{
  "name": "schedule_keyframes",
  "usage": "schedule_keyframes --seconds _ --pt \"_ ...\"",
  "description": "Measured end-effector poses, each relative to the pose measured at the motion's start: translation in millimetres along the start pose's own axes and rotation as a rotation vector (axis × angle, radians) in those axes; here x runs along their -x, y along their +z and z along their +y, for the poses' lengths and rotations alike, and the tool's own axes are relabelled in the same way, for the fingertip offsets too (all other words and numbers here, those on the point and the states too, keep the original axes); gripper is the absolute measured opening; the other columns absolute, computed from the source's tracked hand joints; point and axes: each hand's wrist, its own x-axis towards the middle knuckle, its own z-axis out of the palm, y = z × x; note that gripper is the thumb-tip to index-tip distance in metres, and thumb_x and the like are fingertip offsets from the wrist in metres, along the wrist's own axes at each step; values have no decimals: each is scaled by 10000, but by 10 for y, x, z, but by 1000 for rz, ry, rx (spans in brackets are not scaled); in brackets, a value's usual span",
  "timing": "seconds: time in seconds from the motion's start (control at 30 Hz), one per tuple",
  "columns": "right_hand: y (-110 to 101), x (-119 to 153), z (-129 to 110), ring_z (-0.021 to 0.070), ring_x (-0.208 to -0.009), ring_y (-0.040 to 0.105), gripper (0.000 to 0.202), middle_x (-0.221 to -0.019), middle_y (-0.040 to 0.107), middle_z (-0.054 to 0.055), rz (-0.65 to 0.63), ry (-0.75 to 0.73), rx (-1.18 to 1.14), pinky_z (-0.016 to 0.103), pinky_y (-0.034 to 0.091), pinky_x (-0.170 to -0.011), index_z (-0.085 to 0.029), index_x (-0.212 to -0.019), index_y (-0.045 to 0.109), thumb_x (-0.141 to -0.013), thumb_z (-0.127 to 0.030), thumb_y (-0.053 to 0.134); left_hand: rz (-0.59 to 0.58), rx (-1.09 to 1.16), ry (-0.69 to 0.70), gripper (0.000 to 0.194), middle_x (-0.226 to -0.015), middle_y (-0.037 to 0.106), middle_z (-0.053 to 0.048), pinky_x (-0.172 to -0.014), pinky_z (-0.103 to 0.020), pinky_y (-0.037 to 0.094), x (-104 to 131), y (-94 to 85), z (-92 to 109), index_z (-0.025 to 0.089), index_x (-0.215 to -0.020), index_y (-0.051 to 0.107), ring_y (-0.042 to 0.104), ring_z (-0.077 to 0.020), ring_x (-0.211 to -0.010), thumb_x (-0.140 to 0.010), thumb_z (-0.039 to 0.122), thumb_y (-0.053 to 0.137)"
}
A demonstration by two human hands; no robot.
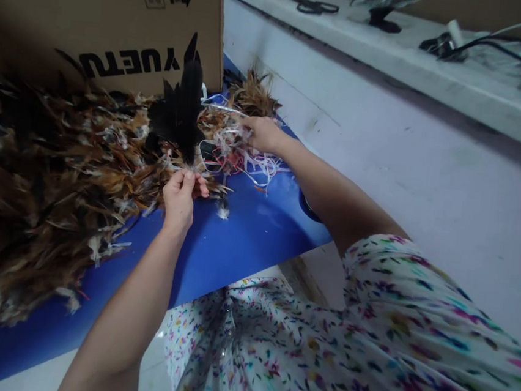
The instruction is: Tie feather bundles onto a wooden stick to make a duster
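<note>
My left hand (182, 194) pinches the base of a long black feather (189, 102) between thumb and finger, and the feather stands upright above it. More dark feathers (164, 112) lean beside that one. At the right end of the pile, my right hand (264, 134) is closed on a tangle of thin white and pink strings (235, 147); its fingertips are partly hidden there. A large heap of brown feathers (59, 182) spreads left of my hands. Near the strings, a small dark feather with a white fluffy end (223, 210) lies by itself.
The feathers lie on a blue tabletop (237, 242). A cardboard box (112, 15) stands behind the heap. Along the right runs a pale wall with a ledge (438, 77), holding black-handled scissors (313, 6) and cables (482, 45). A brown feather bunch (254, 93) sits at the far corner.
</note>
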Motion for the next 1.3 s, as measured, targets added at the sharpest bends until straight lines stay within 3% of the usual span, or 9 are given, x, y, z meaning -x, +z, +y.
schedule_keyframes --seconds 0.13,0.3,0.47,0.57,0.67,0.8,0.93,1.1,1.3 --pt "-213 209 -7 340 -1161 612 555 -1246 656 157 -92 23 163 439 471 -993 -131 -1307 629 -763 -138 739 -15 -23 -19 368 -595 647 27 -453 -179 499 4 28 -19 164 -742 582 579 -72 -448 -822 475 761" --pt "-358 625 -381 318 -1207 575 373 -1233 656 132 85 -59 150 447 464 -1027 -188 -1252 671 -883 -243 657 -25 13 -32 359 -586 645 29 -442 -180 495 -3 37 -24 158 -729 588 573 -70 -436 -815 456 768" --pt "-10 775 -1040 264 -1024 690 274 -1048 755 132 -136 141 137 386 527 -921 -154 -1006 757 -921 -150 497 -6 63 -31 327 -576 630 33 -427 -180 474 -29 31 -27 149 -727 598 551 -65 -420 -820 415 764" --pt "252 650 -1195 314 -1034 708 345 -1075 755 211 -66 385 177 421 548 -892 -130 -1091 752 -978 -315 484 6 62 -32 298 -579 633 33 -426 -180 468 -41 27 -28 148 -736 598 546 -65 -418 -843 386 742" --pt "442 504 -1124 359 -1079 703 387 -1149 734 245 -36 492 122 462 552 -913 -114 -1145 731 -926 -396 582 11 53 -37 280 -585 639 32 -438 -180 473 -50 19 -43 150 -746 595 552 -66 -421 -862 371 721" --pt "594 432 -872 313 -1071 711 320 -1151 740 206 13 474 61 426 545 -915 -124 -1148 711 -922 -229 510 16 23 -51 286 -591 645 27 -444 -174 473 -66 6 -84 151 -761 599 572 -68 -431 -869 392 709" --pt "663 462 -594 222 -882 715 164 -872 751 79 165 392 -252 352 551 -847 -152 -933 700 -857 -209 566 10 11 -65 312 -593 646 27 -450 -170 481 -94 -2 -129 156 -761 605 569 -61 -432 -857 431 716" --pt "600 501 -404 159 -634 662 107 -666 643 -13 309 410 -575 291 530 -703 -174 -843 635 -787 -166 545 32 4 -76 298 -588 637 37 -446 -169 481 -127 -3 -161 162 -754 598 546 -54 -424 -865 417 704" --pt "405 507 -462 165 -654 667 187 -740 687 21 416 431 -517 315 544 -725 -182 -912 654 -823 -155 491 39 1 -93 291 -600 635 39 -427 -176 465 -142 1 -170 167 -731 574 538 -57 -426 -870 389 702"
